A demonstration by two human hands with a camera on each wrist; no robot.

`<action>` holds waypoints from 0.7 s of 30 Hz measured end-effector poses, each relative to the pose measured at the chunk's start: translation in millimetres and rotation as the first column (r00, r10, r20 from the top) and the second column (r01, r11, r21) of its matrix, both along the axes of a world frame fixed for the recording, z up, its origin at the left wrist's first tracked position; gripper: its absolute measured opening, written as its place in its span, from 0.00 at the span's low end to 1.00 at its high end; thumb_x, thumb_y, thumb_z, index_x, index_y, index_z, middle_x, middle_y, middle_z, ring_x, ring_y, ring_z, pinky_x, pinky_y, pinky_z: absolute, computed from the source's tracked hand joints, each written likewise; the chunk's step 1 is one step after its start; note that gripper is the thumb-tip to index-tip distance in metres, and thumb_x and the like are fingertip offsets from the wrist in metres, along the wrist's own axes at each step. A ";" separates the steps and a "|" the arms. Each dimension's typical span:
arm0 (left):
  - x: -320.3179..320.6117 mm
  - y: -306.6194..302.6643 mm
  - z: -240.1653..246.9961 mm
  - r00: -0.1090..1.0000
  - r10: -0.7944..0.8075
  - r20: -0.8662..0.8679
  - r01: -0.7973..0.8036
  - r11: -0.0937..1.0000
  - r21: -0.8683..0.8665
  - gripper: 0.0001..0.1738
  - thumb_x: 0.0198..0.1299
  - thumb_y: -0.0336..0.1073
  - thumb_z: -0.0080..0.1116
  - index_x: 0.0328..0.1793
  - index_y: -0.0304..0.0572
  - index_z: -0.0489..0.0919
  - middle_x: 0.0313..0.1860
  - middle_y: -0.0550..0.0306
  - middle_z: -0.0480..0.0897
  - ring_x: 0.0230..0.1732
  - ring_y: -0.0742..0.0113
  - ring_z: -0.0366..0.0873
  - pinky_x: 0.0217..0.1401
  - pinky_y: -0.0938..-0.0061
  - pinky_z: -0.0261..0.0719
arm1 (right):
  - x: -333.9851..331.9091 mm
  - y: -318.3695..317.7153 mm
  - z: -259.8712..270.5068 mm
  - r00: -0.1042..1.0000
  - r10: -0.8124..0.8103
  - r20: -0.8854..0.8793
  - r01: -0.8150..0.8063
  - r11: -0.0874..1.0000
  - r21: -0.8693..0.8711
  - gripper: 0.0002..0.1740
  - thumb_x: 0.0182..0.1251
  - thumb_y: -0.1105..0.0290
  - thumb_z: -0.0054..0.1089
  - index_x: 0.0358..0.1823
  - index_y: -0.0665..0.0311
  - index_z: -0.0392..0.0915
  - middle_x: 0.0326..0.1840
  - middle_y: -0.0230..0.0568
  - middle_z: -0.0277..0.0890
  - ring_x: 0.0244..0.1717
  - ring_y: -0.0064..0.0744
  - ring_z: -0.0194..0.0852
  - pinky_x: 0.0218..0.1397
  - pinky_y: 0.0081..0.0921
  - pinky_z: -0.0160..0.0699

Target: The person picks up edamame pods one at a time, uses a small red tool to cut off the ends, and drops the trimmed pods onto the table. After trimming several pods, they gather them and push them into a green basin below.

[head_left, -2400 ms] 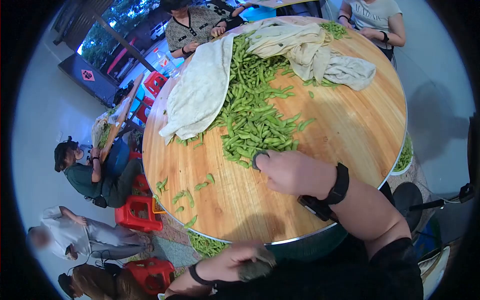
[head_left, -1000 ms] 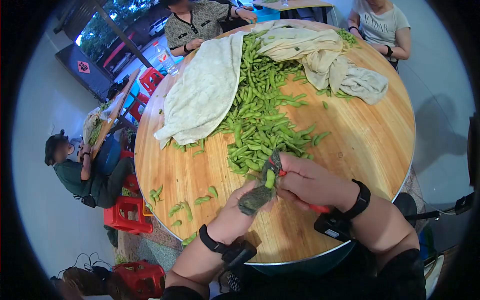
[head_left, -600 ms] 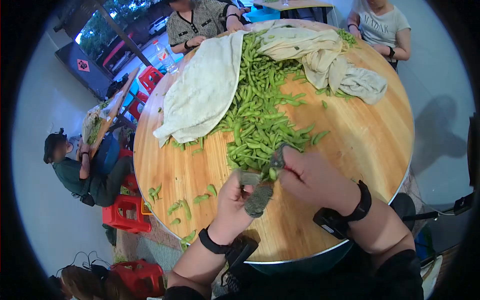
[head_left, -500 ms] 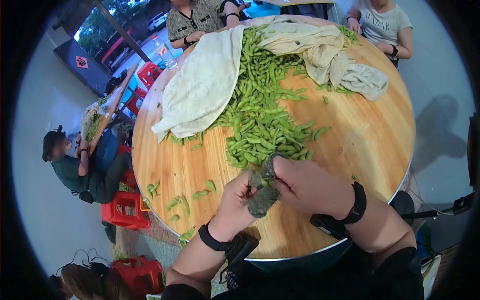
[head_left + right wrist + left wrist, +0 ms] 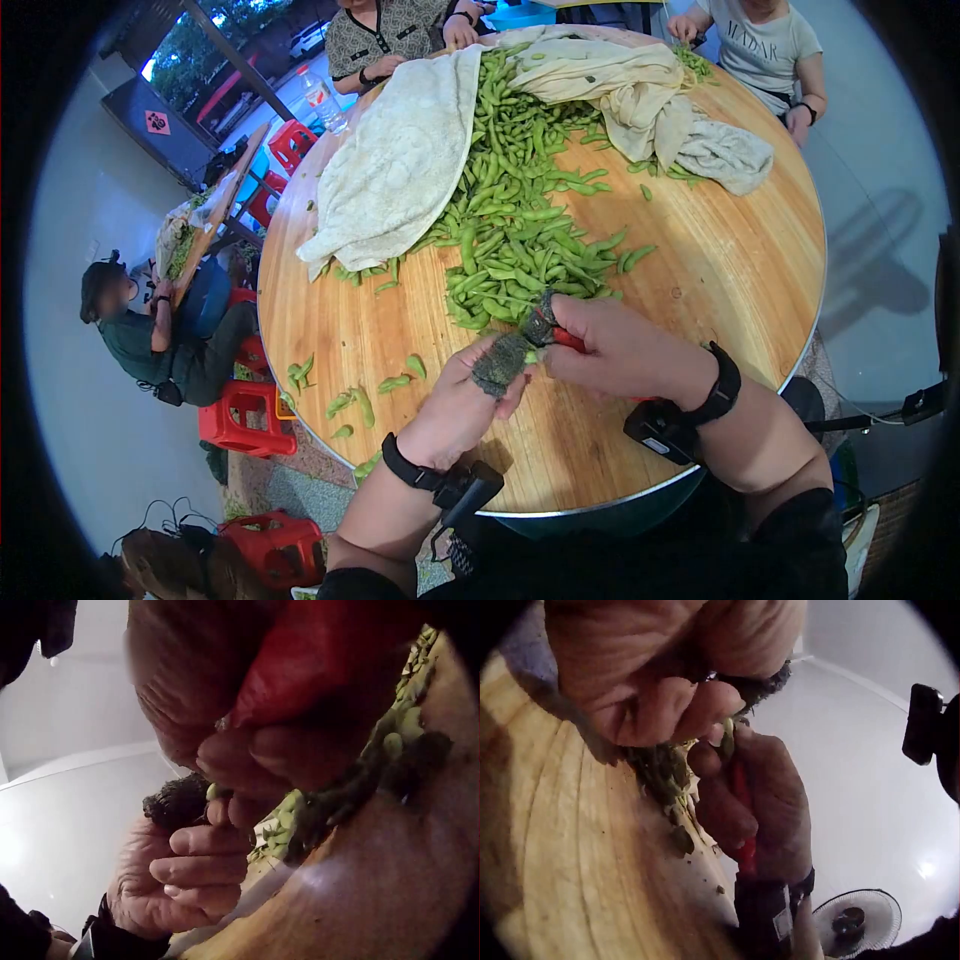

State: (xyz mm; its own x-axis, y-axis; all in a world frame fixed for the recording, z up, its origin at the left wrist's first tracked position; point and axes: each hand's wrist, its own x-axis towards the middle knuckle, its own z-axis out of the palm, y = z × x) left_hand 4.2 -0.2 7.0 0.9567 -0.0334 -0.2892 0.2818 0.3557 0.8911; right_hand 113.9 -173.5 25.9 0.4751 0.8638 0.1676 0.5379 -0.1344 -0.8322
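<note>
In the head view my left hand (image 5: 455, 405) and right hand (image 5: 630, 350) meet over the near part of a round wooden table. Dark fuzzy finger covers (image 5: 503, 365) wrap the left thumb and a right-hand digit. Between the left fingertips is a small green edamame pod (image 5: 728, 738), pinched close to the right fingertips. My right hand curls round a red-handled tool (image 5: 300, 660); its working end is hidden by the fingers. Just beyond the hands lies a large heap of edamame pods (image 5: 520, 260).
White cloths, one at the left (image 5: 395, 160) and one at the back (image 5: 610, 90), partly cover the heap. Several loose pods (image 5: 350, 402) lie at the table's left side. A bottle (image 5: 320, 100) stands near the far left edge. People sit across the table; red stools (image 5: 248, 415) stand left.
My left hand has risen from below the table edge to meet the right hand, which has drawn back from the heap. In the latest frames the hands stay together, turning slightly around the pod.
</note>
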 end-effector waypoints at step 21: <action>-0.6 -3.9 -4.8 0.998 -0.033 -0.056 0.015 0.957 -0.291 0.11 0.66 0.28 0.47 0.54 0.41 0.71 0.35 0.57 0.75 0.33 0.71 0.71 0.33 0.80 0.67 | -5.4 3.2 -1.7 0.952 -0.088 0.293 0.100 0.995 -0.026 0.11 0.57 0.70 0.53 0.32 0.70 0.64 0.17 0.56 0.70 0.23 0.58 0.73 0.25 0.46 0.70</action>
State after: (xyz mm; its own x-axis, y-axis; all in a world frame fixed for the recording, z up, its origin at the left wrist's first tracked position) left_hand 3.6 -4.1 2.2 0.9359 -0.1470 -0.3200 0.3427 0.5889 0.7319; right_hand 108.4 -170.2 24.2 0.4903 0.8263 0.2772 0.7393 -0.2258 -0.6344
